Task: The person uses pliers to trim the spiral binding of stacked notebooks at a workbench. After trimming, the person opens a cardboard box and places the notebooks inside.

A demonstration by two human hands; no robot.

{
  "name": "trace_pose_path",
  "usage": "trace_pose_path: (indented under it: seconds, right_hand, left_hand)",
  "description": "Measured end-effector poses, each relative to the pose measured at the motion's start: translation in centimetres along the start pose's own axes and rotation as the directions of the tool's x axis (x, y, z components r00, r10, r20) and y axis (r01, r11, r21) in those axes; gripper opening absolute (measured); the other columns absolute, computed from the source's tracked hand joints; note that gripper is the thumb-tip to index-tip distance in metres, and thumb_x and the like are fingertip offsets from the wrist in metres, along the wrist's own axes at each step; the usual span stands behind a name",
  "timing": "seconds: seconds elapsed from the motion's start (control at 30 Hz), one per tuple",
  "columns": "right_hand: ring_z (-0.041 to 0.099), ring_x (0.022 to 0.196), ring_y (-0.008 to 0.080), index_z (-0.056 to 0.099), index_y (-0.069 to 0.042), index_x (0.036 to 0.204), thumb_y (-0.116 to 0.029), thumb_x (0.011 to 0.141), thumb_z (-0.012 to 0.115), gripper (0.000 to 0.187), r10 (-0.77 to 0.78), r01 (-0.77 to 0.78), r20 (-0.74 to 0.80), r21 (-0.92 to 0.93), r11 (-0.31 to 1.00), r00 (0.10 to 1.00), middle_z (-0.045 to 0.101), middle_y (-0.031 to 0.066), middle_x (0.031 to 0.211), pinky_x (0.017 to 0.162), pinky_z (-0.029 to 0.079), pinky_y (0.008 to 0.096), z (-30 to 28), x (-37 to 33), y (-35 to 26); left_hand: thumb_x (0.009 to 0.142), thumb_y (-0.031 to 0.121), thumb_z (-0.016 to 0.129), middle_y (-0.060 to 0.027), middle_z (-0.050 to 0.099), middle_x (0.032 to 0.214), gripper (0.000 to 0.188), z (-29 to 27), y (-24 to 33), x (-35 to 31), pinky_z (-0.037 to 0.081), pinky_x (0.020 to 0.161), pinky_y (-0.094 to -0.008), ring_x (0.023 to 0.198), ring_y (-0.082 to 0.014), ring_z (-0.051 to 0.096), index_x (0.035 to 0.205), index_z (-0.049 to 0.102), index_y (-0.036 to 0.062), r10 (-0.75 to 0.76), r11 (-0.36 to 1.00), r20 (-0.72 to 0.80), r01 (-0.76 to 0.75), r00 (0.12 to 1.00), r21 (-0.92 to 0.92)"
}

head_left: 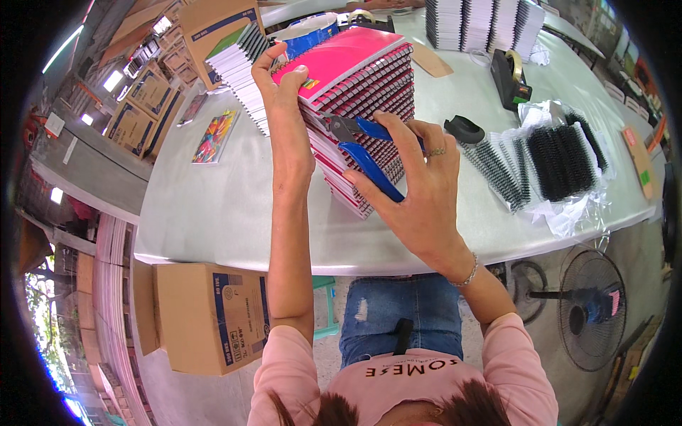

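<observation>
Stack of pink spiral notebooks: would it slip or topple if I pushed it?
The notebook stack is probably heavy, being many paper layers deep. Pushed near the top, upper notebooks might slide, since no strap or band shows around them. The wire coils along one edge could catch on one another, though.

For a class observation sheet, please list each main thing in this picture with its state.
Pink-covered notebooks: spiral-bound, closed, stacked
Blue-handled pliers: handles spread, in the right hand
Left hand: thumb resting on the top notebook
Black coils: bunched, on clear plastic
Tape dispenser: upright, loaded
Colourful booklet: closed, flat
Nearest cardboard box: flap swung out
Fan: cannot tell whether running
</observation>
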State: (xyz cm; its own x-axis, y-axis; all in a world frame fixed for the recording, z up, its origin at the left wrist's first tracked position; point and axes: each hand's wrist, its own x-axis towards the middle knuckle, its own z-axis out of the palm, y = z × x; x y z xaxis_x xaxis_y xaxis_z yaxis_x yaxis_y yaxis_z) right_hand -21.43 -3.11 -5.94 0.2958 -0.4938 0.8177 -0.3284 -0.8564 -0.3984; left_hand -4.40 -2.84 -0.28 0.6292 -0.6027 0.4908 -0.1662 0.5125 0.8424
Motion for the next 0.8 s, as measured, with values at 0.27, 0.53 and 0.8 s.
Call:
trace_pose_path:
  seconds: [0.27,0.53,0.8]
  right_hand:
    - [0.053,0.093,0.0260,0.058,-0.009,0.132,-0.037,0.080,0.083,0.065,-0.031,0.030,-0.031,-0.047,0.998,0.999,0.056,0.0107,0.110,0.076,0.041,0.0382,0.0,0.1,-0.1]
    - [0.064,0.076,0.0168,0.063,-0.002,0.114,-0.037,0.098,0.065,0.039,-0.031,-0.891,0.896,0.444,0.097,0.443,0.065,0.0080,0.085,0.059,0.047,0.0293,-2.7,2.3,1.4]
    - [0.054,0.091,0.0314,0.058,-0.002,0.126,-0.035,0.086,0.079,0.056,0.139,-0.173,0.155,0.239,0.955,0.978,0.058,0.0174,0.102,0.079,0.043,0.0420,-0.8,-0.3,0.6]
  left_hand:
    - [0.093,0.027,0.057,-0.0103,0.062,0.113,0.048,-0.3,-0.6,0.3,0.048,0.094,-0.0322,0.103,-0.0175,0.062,0.137,0.047,0.0137,0.021,1.000,0.006,-0.021,1.000,0.016]
    - [0.093,0.025,0.056,-0.0092,0.063,0.111,0.046,-0.4,-0.4,0.0,0.048,0.092,-0.0317,0.100,-0.0172,0.062,0.137,0.046,0.0149,0.016,1.000,0.032,-0.016,0.999,-0.003]
    - [0.092,0.029,0.058,-0.0094,0.062,0.112,0.048,-0.5,-0.8,0.3,0.048,0.092,-0.0324,0.099,-0.0174,0.062,0.136,0.046,0.0154,0.054,0.996,0.022,-0.056,0.998,0.067]
